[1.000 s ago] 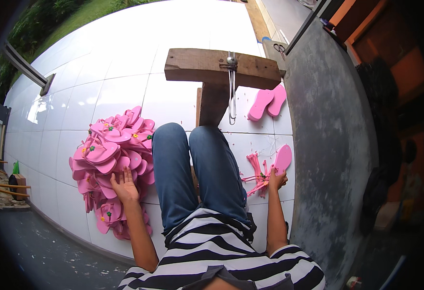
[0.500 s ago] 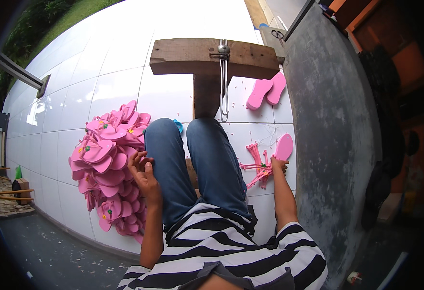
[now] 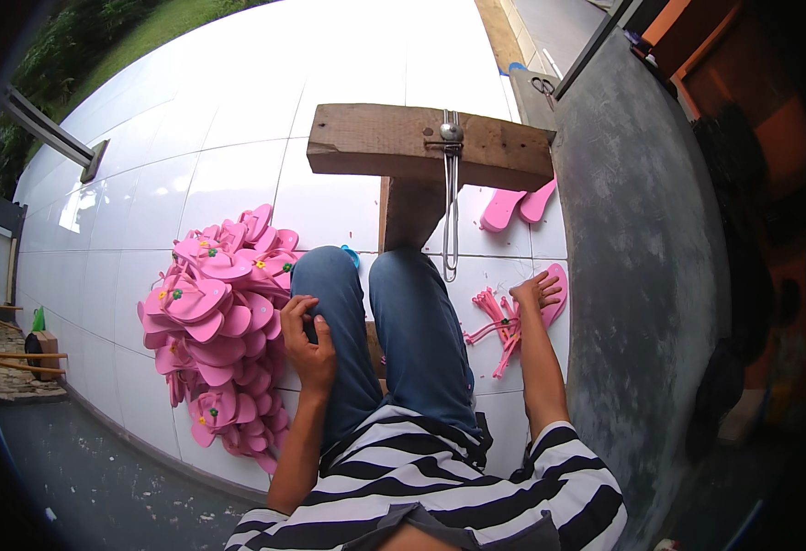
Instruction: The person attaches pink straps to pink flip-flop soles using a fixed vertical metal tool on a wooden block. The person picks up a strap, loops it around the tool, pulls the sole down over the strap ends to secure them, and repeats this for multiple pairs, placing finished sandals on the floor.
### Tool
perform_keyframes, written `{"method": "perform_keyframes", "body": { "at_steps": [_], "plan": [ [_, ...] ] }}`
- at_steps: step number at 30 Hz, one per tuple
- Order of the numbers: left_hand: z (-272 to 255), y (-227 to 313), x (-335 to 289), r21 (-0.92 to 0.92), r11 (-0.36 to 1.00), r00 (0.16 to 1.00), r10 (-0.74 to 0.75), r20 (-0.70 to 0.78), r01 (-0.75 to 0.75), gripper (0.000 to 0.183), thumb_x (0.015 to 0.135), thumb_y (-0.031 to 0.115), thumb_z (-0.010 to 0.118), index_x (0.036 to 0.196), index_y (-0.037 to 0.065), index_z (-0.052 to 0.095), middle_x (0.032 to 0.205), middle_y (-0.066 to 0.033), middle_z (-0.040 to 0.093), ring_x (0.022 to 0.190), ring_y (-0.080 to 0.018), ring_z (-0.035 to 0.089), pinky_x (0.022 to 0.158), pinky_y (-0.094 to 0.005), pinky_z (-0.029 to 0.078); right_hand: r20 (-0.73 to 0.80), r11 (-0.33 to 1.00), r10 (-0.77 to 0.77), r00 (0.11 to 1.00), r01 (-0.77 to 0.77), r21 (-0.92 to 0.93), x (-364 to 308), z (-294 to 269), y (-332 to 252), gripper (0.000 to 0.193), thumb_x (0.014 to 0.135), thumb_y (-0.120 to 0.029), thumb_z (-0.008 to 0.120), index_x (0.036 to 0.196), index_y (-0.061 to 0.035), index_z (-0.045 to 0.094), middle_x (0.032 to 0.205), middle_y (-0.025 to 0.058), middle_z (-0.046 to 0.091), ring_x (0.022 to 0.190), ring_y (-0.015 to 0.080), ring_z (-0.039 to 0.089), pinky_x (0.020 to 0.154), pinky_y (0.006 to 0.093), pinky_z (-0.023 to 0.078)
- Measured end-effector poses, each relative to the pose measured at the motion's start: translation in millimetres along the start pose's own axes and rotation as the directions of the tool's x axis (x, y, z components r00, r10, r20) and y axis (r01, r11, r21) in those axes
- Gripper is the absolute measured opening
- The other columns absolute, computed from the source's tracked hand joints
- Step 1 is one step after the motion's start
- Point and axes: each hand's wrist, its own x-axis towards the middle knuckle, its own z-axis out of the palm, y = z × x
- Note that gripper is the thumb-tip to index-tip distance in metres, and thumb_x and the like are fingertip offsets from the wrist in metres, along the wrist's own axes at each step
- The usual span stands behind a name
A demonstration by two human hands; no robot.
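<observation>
Arms bent at our sides, we now rest our left hand point(image 3: 309, 338), fingers loosely curled and empty, on our thigh beside the heap of pink sandals point(image 3: 219, 321) it touched earlier, while our right hand point(image 3: 537, 292) stays spread on the pink sole point(image 3: 553, 296) near the straps point(image 3: 493, 317).

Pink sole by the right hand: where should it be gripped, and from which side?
Probably at the rounded far end of the pink sole, coming from above beside the right hand. It lies flat on the white tile floor, that end bare, while pink straps crowd its left edge.
</observation>
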Motion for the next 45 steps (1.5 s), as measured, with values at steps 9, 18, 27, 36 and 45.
{"method": "perform_keyframes", "body": {
  "at_steps": [9,18,27,36,45],
  "plan": [
    [0.5,-6.7,0.2,0.013,0.999,0.999,-0.032,-0.01,0.032,0.021,0.087,0.005,0.054,0.107,0.003,0.06,0.115,-0.012,0.058,0.101,-0.0237,0.054,0.087,-0.0329,0.043,-0.229,0.678,-0.523,0.821,0.563,0.472,30.1,-59.5,-119.8,0.08,0.08,-0.043,0.071,0.147,-0.0177,0.034,0.149,0.0272,0.023,0.134,0.0497,0.028,0.099,0.0626,0.041],
    [4.9,-5.3,3.5,-0.026,0.999,0.999,-0.031,-0.037,0.03,0.019,0.087,0.003,0.054,0.104,0.002,0.06,0.11,-0.0134,0.06,0.095,-0.026,0.059,0.08,-0.0327,0.047,-0.03,0.813,-0.418,0.908,0.389,0.432,30.9,-42.1,-141.6,0.066,0.085,-0.047,0.065,0.141,-0.0204,0.042,0.146,0.0194,0.033,0.123,0.0465,0.046,0.095,0.0573,0.046],
    [2.1,-6.9,3.3,-0.023,0.999,0.999,-0.045,-0.021,0.045,0.019,0.085,0.002,0.054,0.103,0.003,0.06,0.109,-0.0123,0.06,0.089,-0.024,0.057,0.078,-0.0328,0.047,-0.082,0.818,-0.4,0.913,0.396,0.418,33.2,-51.5,-151.3,0.085,0.077,-0.047,0.074,0.141,-0.0057,0.037,0.134,0.0228,0.042,0.118,0.0464,0.049,0.095,0.0501,0.049],
    [3.2,-2.0,1.2,-0.019,0.999,0.998,-0.047,-0.053,0.046,0.019,0.085,0.001,0.054,0.103,0.003,0.06,0.107,-0.0119,0.06,0.088,-0.0235,0.057,0.078,-0.032,0.047,-0.081,0.832,-0.341,0.936,0.341,0.437,33.8,-48.0,-163.4,0.079,0.078,-0.047,0.072,0.137,-0.0018,0.042,0.13,0.0242,0.049,0.118,0.0439,0.052,0.098,0.0479,0.047],
    [4.9,3.7,-2.7,-0.064,0.997,0.999,0.041,-0.007,-0.041,0.023,0.085,0.003,0.056,0.108,0.003,0.058,0.11,-0.0138,0.06,0.098,-0.0266,0.058,0.084,-0.034,0.046,0.22,-0.443,-0.746,0.629,-0.715,0.541,-40.0,-94.0,-84.1,0.051,0.082,-0.034,0.066,0.122,-0.0052,0.052,0.118,0.0152,0.057,0.101,0.0236,0.061,0.084,0.0416,0.05]
  ]
}}
